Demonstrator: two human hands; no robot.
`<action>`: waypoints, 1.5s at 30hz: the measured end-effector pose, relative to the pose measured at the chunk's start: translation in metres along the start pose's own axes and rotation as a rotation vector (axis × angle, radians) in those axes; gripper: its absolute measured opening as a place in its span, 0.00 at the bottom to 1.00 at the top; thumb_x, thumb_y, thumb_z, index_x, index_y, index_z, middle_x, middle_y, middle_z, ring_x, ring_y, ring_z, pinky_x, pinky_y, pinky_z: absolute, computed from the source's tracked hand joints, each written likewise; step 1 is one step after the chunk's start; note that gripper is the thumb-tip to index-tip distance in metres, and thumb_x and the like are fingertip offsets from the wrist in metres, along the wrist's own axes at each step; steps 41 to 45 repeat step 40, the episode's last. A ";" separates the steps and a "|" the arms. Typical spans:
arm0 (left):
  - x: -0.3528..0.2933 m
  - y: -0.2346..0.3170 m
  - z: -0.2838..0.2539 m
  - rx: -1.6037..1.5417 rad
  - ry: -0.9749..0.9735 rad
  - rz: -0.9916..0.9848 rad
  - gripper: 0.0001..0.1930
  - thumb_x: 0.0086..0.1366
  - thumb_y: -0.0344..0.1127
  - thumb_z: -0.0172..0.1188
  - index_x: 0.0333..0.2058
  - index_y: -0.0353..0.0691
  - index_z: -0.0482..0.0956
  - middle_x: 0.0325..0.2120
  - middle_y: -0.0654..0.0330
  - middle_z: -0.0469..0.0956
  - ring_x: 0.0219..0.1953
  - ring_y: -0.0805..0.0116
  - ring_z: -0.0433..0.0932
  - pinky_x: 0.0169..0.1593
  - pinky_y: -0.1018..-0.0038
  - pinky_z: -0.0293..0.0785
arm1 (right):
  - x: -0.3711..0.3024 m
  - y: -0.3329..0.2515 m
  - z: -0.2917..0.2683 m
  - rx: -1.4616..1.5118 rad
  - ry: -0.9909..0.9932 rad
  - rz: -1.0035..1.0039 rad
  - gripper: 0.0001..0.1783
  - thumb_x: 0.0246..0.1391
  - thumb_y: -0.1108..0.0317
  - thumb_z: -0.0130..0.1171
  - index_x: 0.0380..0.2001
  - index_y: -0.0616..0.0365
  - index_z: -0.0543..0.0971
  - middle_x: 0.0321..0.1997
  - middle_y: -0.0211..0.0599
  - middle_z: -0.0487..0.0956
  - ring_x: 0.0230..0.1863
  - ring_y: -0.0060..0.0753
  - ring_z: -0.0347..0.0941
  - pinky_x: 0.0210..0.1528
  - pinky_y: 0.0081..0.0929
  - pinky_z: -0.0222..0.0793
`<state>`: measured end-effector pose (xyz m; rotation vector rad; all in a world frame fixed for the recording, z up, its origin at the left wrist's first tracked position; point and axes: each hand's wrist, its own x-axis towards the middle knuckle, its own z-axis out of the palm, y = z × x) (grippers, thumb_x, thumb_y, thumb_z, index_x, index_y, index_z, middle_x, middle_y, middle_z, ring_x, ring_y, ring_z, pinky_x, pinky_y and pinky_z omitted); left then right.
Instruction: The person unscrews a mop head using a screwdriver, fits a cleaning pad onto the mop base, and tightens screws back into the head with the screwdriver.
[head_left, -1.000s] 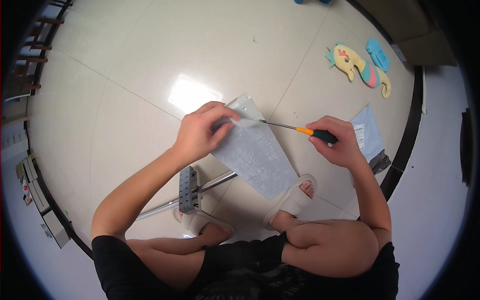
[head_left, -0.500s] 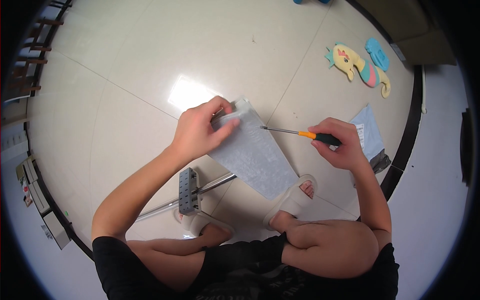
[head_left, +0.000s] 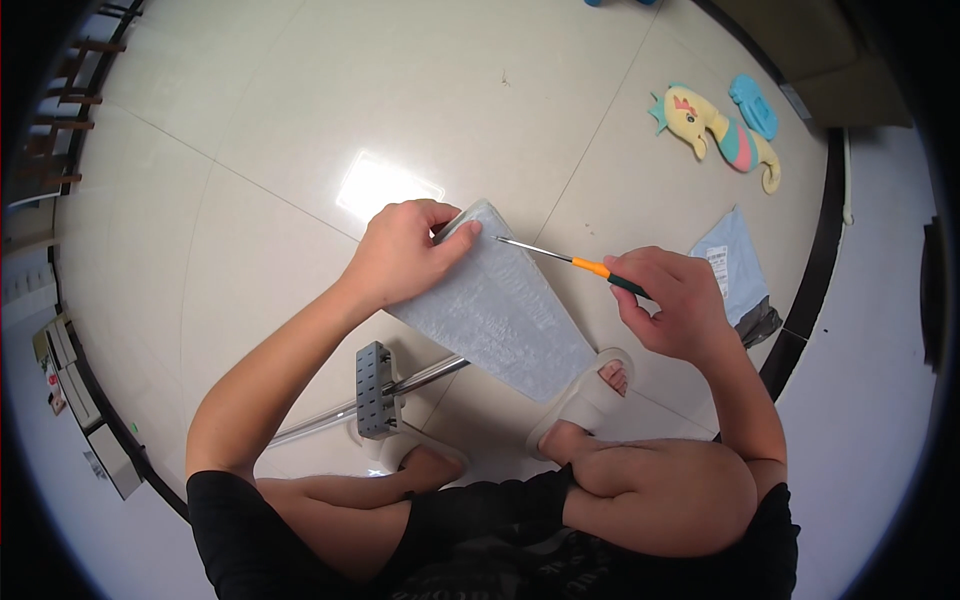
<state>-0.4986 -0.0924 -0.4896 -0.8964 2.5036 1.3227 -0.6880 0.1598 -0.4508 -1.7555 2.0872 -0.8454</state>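
My left hand point(head_left: 408, 250) grips the far left edge of a flat grey panel point(head_left: 500, 310) with a cloudy, film-like surface. The thumb presses on its face and the other fingers curl round behind the edge. One end of the panel reaches down beside my right foot. In my right hand point(head_left: 668, 300) is a screwdriver point(head_left: 590, 266) with an orange and dark green handle. Its shaft points left, and the tip lies over the panel near my left thumb; whether it touches the surface I cannot tell.
A chrome tube point(head_left: 430, 374) with a grey slotted block point(head_left: 376, 390) lies on the floor near my sandalled feet. To the right are a seahorse plush toy point(head_left: 735, 145), a blue plastic item point(head_left: 754, 106) and a pale blue mailing bag point(head_left: 735, 262). Wall and dark skirting run along the right.
My right hand has brought the screwdriver left, and its tip is now over the panel near its far end. My left thumb lies flatter on the panel, which has shifted slightly.
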 end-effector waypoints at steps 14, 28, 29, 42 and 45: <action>-0.003 0.001 -0.001 0.009 -0.005 -0.005 0.22 0.66 0.50 0.60 0.41 0.35 0.88 0.27 0.47 0.85 0.29 0.55 0.84 0.38 0.65 0.81 | 0.001 -0.004 0.003 -0.043 -0.032 -0.022 0.16 0.45 0.79 0.66 0.41 0.57 0.83 0.33 0.35 0.83 0.28 0.37 0.79 0.27 0.28 0.74; -0.005 0.006 -0.002 0.034 -0.027 -0.038 0.21 0.67 0.49 0.61 0.41 0.35 0.88 0.27 0.50 0.85 0.27 0.60 0.82 0.36 0.67 0.79 | 0.002 -0.008 0.003 -0.051 -0.049 -0.015 0.15 0.46 0.81 0.66 0.40 0.60 0.82 0.33 0.38 0.84 0.26 0.36 0.79 0.26 0.25 0.73; -0.005 0.007 -0.003 0.043 -0.037 -0.059 0.20 0.68 0.49 0.62 0.42 0.34 0.87 0.28 0.52 0.85 0.26 0.65 0.81 0.34 0.69 0.78 | 0.001 -0.008 0.003 -0.052 -0.048 -0.015 0.16 0.46 0.80 0.66 0.41 0.59 0.82 0.33 0.38 0.84 0.26 0.36 0.79 0.26 0.26 0.73; -0.008 0.010 -0.001 0.151 0.002 -0.043 0.21 0.68 0.51 0.61 0.41 0.35 0.88 0.29 0.48 0.85 0.28 0.60 0.84 0.36 0.65 0.79 | 0.000 -0.030 0.009 -0.106 -0.103 0.051 0.18 0.49 0.78 0.67 0.46 0.56 0.82 0.38 0.38 0.83 0.26 0.35 0.78 0.26 0.27 0.72; -0.008 0.010 -0.001 0.151 0.002 -0.043 0.21 0.68 0.51 0.61 0.41 0.35 0.88 0.29 0.48 0.85 0.28 0.60 0.84 0.36 0.65 0.79 | 0.000 -0.030 0.009 -0.106 -0.103 0.051 0.18 0.49 0.78 0.67 0.46 0.56 0.82 0.38 0.38 0.83 0.26 0.35 0.78 0.26 0.27 0.72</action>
